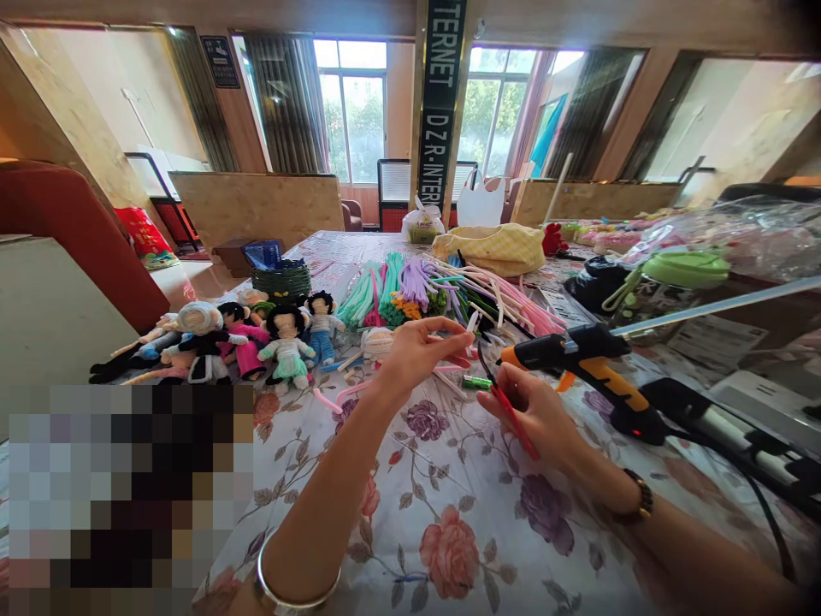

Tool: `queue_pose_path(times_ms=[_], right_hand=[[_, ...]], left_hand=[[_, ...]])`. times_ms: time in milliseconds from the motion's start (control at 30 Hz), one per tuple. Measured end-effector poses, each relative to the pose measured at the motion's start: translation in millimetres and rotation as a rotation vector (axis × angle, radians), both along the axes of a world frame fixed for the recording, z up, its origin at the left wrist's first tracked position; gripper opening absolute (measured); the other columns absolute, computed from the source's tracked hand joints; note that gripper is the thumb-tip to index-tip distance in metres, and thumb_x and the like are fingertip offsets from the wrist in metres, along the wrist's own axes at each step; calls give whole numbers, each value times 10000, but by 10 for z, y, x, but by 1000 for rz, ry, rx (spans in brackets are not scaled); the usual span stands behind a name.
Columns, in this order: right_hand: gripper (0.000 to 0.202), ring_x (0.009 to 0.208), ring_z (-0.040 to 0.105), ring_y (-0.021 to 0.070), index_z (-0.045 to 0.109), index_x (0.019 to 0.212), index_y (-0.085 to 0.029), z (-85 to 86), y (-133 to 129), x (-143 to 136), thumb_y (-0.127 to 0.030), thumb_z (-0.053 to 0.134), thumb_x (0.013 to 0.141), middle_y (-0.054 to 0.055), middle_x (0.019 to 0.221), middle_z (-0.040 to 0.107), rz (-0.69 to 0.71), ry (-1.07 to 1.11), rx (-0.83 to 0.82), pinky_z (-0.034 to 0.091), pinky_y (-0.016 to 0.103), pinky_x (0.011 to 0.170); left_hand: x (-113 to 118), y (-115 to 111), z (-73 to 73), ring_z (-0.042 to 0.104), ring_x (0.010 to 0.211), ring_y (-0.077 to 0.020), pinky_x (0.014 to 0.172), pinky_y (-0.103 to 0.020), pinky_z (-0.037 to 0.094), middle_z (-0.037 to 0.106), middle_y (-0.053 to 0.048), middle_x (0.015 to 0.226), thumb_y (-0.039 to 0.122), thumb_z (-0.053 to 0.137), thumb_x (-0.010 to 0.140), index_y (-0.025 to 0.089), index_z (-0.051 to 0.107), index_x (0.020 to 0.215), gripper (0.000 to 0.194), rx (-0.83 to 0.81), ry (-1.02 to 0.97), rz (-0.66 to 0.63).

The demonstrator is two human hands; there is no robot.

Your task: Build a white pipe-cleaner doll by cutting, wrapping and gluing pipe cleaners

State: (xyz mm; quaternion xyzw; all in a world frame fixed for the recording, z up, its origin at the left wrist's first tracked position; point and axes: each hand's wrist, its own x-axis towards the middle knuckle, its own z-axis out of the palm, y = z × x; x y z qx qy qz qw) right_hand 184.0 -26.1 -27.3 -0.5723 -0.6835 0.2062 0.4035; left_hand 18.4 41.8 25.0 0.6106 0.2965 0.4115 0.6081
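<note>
My left hand (423, 349) is raised over the table, thumb and fingers pinched on a short white piece of pipe cleaner (473, 322). My right hand (540, 409) is closed around red-handled scissors (515, 421). Their dark blades point up towards my left fingertips, close to the white piece; whether they touch it I cannot tell. Below the blades lies a small green cylinder (475, 383). A pink pipe cleaner (328, 400) rests on the flowered tablecloth (442, 479) behind my left wrist. Beyond my hands are bundles of coloured pipe cleaners (416, 282).
Several small dolls (288, 342) sit at the left. Right of my right hand stands a black and orange glue gun (596, 372) with a long glue stick. A green-lidded jar (683, 274) and a yellow checked pouch (493, 248) are farther back.
</note>
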Motion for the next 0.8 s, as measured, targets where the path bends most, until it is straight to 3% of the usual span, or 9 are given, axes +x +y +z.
queue_pose_path(times_ms=[200,800], right_hand=[[427,480,350,99,330,660,-229,-29,-13,20,-547,591,775,-70,538,338,49,164,-102,258,250,445],[408,546,307,100,344,657,-217,-43,26,46,-500,616,767,-61,594,328,156,127,-113,257,247,478]], left_hand=[[-2,9,-10,649,605,-116,660,-244,494,674,-10,665,345,734,670,151,611,761,247,-22,-3,23],[7,-16,12,638,611,-96,724,-263,510,691,-19,700,321,744,662,139,609,773,253,-88,-39,-24]])
